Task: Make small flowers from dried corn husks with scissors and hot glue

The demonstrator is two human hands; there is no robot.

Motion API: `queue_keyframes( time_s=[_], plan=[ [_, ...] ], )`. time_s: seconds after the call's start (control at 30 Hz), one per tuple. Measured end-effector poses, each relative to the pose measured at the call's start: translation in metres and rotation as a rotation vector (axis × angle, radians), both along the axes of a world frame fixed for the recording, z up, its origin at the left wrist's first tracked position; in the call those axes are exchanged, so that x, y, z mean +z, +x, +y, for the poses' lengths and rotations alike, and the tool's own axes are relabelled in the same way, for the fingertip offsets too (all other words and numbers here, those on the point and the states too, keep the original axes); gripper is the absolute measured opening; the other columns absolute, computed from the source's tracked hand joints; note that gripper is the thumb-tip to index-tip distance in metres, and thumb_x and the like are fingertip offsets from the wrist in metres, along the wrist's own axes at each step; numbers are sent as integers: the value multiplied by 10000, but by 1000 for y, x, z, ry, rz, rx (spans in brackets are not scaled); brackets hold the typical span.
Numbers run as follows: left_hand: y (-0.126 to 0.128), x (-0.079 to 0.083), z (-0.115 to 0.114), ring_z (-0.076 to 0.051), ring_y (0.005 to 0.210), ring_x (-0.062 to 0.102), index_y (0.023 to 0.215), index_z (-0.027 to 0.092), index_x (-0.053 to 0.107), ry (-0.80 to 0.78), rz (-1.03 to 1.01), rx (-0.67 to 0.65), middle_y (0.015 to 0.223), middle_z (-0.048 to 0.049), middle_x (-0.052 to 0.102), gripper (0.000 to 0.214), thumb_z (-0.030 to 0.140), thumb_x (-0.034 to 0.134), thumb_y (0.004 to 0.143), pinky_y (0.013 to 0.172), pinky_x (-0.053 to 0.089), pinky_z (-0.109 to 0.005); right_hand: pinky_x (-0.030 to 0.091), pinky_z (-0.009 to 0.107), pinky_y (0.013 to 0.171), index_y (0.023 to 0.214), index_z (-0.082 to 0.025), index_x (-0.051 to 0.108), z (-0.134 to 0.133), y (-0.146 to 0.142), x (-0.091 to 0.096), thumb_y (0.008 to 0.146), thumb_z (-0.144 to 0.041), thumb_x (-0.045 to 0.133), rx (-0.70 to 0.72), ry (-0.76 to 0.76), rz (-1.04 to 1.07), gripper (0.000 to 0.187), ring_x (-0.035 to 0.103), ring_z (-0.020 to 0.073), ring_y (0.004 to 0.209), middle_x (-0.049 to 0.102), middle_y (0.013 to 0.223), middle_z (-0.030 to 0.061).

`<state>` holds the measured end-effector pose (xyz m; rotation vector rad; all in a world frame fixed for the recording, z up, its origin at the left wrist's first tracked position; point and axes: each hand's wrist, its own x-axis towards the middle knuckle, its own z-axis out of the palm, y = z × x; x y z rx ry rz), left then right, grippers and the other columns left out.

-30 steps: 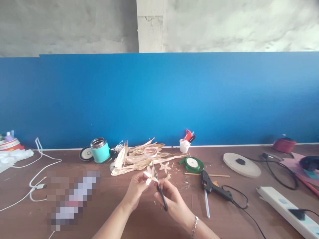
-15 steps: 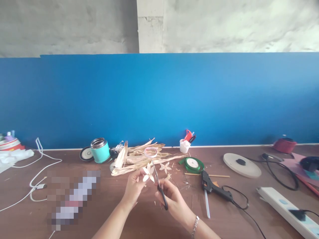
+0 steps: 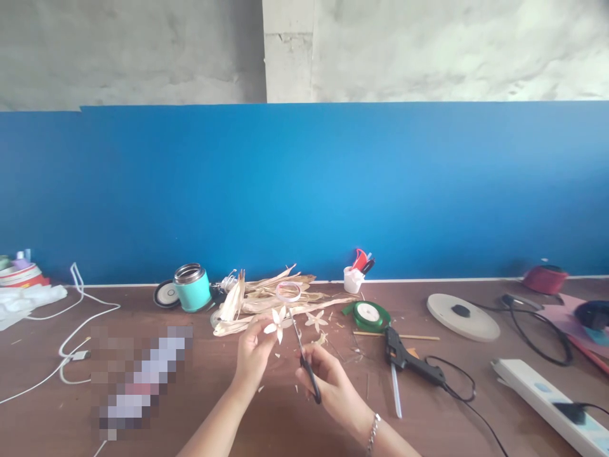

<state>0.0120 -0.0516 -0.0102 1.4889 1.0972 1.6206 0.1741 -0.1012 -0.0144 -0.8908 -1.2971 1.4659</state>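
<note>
My left hand point(image 3: 251, 354) is closed on a small pale husk flower point(image 3: 276, 324), held up over the brown table point(image 3: 200, 406). My right hand point(image 3: 328, 384) grips black-handled scissors point(image 3: 304, 362), whose blades point up and left to just right of the flower. Behind my hands lies a heap of dried corn husks point(image 3: 266, 299) with a tape roll point(image 3: 288, 292) on it. Another finished husk flower point(image 3: 316, 319) lies on the table beyond the scissors.
A black glue gun point(image 3: 404, 360) with its cord lies to the right, near a green ribbon roll point(image 3: 367, 313) and a wooden stick point(image 3: 409, 336). A teal jar point(image 3: 191, 287) stands at the left, a white power strip point(image 3: 547, 393) at far right, white cables point(image 3: 71, 336) at far left.
My left hand has raised the flower and turned it up and to the left, away from the scissor blades. The right hand with the scissors has barely moved.
</note>
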Motion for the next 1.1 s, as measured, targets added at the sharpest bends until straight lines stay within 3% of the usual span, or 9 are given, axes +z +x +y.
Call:
queue_keyframes(
  time_s=[1.1],
  plan=[
    [9,-5,-7,-181,717,566,630,174,633,-114,28,-132,689,-10,618,140,295,673,689,682,437,-247,386,195,470,866,-216,506,-2,1,8,679,-549,677,-20,19,22,418,390,62,512,420,668,-59]
  ],
)
